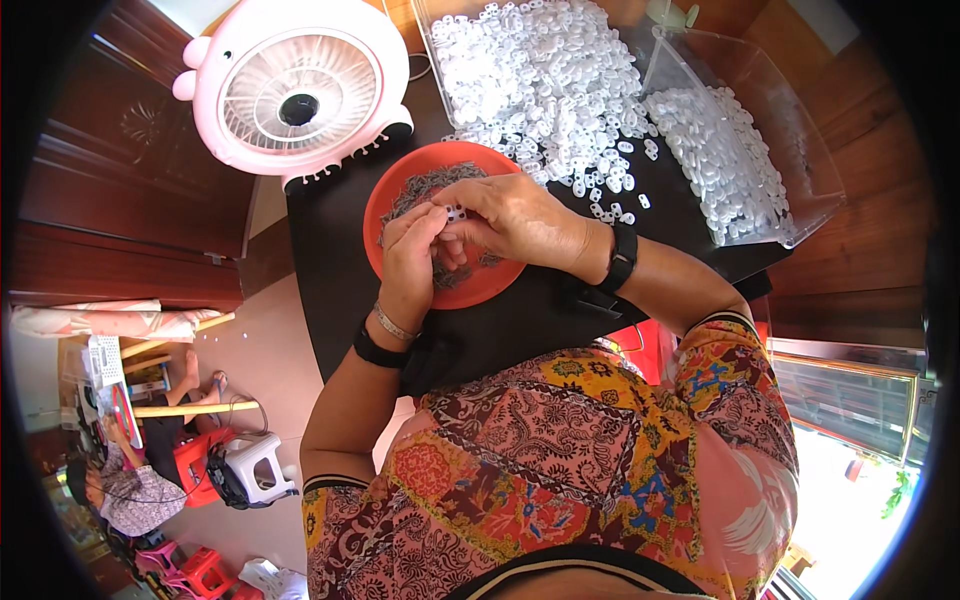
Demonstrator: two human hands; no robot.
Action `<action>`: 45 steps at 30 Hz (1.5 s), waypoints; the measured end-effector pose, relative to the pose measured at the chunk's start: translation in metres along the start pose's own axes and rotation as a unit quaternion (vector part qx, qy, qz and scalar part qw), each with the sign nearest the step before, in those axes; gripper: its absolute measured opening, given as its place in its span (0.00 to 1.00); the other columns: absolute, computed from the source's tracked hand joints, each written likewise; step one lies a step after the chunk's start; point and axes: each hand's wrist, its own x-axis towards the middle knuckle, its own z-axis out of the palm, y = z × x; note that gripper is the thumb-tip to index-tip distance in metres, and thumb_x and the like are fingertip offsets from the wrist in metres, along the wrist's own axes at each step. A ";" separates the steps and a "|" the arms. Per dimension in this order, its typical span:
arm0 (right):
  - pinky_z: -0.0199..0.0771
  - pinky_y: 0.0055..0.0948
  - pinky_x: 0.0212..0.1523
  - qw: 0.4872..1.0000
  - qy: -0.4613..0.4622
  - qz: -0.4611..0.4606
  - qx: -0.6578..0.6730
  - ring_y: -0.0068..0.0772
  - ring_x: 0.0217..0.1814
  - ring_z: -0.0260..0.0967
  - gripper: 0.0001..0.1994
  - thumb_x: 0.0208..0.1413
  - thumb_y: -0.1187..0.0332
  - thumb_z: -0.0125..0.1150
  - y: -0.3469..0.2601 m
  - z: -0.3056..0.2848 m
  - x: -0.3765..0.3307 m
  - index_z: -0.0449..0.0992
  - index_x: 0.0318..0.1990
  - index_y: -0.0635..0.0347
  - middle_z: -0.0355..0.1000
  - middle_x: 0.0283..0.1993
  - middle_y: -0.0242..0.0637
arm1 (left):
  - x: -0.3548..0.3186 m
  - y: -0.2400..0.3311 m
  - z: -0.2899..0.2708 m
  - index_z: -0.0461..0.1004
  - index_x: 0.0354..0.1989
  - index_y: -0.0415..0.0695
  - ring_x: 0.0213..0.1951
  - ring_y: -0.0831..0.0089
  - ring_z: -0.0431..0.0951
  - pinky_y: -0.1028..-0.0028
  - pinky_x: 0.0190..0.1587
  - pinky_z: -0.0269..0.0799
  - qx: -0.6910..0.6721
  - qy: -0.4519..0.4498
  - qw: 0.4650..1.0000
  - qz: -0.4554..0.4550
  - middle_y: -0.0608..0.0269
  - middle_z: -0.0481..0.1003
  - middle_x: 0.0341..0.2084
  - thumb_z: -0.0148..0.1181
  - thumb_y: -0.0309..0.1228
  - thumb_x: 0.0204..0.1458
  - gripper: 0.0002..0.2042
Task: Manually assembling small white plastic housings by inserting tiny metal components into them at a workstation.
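Over an orange-red bowl (374,225), both my hands meet at a small white oval plastic piece (456,213) with dark holes. My right hand (530,222) pinches it between thumb and forefinger from the right. From the left, my left hand (408,262) grips its other side, fingertips against the right ones. Many thin grey metal bits (448,178), too small to name surely, fill the bowl beneath. Loose white plastic pieces (545,85) of the same kind are heaped beyond the bowl, some scattered close to my right hand. My fingers partly hide the held piece.
A pink animal-shaped fan (300,65) stands at the far left of the black table (330,285). At the right, a clear plastic bin (800,165) holds more white pieces. Another person (140,500) sits at the lower left, near stools.
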 end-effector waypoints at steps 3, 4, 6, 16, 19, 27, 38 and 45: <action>0.76 0.33 0.32 1.000 -0.005 0.008 0.017 0.42 0.32 0.76 0.14 0.48 0.70 0.66 0.001 0.000 0.000 0.73 0.41 0.63 0.75 0.30 0.42 | -0.001 0.001 0.000 0.73 0.31 0.37 0.18 0.77 0.70 0.81 0.22 0.64 0.007 -0.003 1.000 -0.002 0.63 0.72 0.18 0.45 0.35 0.58 0.15; 0.75 0.33 0.32 1.000 -0.002 0.004 0.018 0.42 0.32 0.76 0.13 0.48 0.70 0.65 0.000 -0.001 0.000 0.73 0.40 0.62 0.75 0.29 0.41 | -0.002 0.002 -0.001 0.73 0.30 0.37 0.18 0.77 0.70 0.81 0.21 0.63 0.008 -0.009 1.000 0.000 0.63 0.72 0.17 0.45 0.35 0.58 0.15; 0.75 0.33 0.31 1.000 0.002 0.000 0.015 0.42 0.31 0.75 0.12 0.49 0.69 0.65 -0.001 -0.001 0.000 0.73 0.39 0.62 0.75 0.29 0.41 | -0.001 0.000 -0.001 0.73 0.30 0.37 0.17 0.77 0.70 0.81 0.21 0.63 0.012 -0.011 1.000 0.005 0.63 0.71 0.17 0.45 0.35 0.58 0.15; 0.75 0.35 0.30 0.999 0.010 -0.019 0.027 0.44 0.30 0.75 0.06 0.51 0.70 0.60 -0.013 0.001 0.000 0.71 0.34 0.62 0.73 0.27 0.39 | -0.014 0.002 0.007 0.73 0.30 0.35 0.16 0.75 0.71 0.79 0.20 0.66 0.010 0.017 1.000 0.017 0.62 0.71 0.16 0.44 0.33 0.59 0.15; 0.74 0.36 0.30 0.999 0.016 -0.029 0.014 0.44 0.30 0.74 0.07 0.51 0.69 0.60 -0.010 0.001 -0.001 0.72 0.34 0.61 0.73 0.27 0.40 | -0.014 0.003 0.010 0.73 0.30 0.36 0.16 0.75 0.71 0.79 0.20 0.66 0.000 0.020 1.000 0.021 0.61 0.71 0.17 0.44 0.33 0.59 0.14; 0.76 0.31 0.33 1.000 0.002 0.019 0.001 0.41 0.33 0.76 0.14 0.48 0.69 0.66 -0.008 -0.008 0.003 0.73 0.42 0.62 0.75 0.32 0.42 | -0.003 -0.003 0.008 0.72 0.29 0.38 0.19 0.78 0.70 0.80 0.23 0.64 0.015 0.033 0.998 0.045 0.65 0.69 0.17 0.45 0.34 0.59 0.13; 0.76 0.29 0.31 0.998 -0.011 0.021 0.049 0.38 0.31 0.76 0.10 0.47 0.72 0.67 -0.007 -0.008 0.004 0.73 0.36 0.59 0.75 0.29 0.37 | -0.004 -0.004 0.007 0.69 0.25 0.40 0.19 0.78 0.70 0.81 0.22 0.64 -0.001 0.025 0.999 0.024 0.65 0.69 0.16 0.45 0.33 0.57 0.12; 0.75 0.28 0.30 0.995 -0.022 0.034 0.094 0.36 0.30 0.76 0.09 0.48 0.72 0.66 -0.009 -0.003 0.002 0.72 0.35 0.60 0.75 0.28 0.37 | -0.011 -0.001 0.010 0.70 0.24 0.38 0.16 0.77 0.69 0.80 0.18 0.64 -0.004 0.039 0.999 0.024 0.64 0.69 0.15 0.44 0.31 0.57 0.13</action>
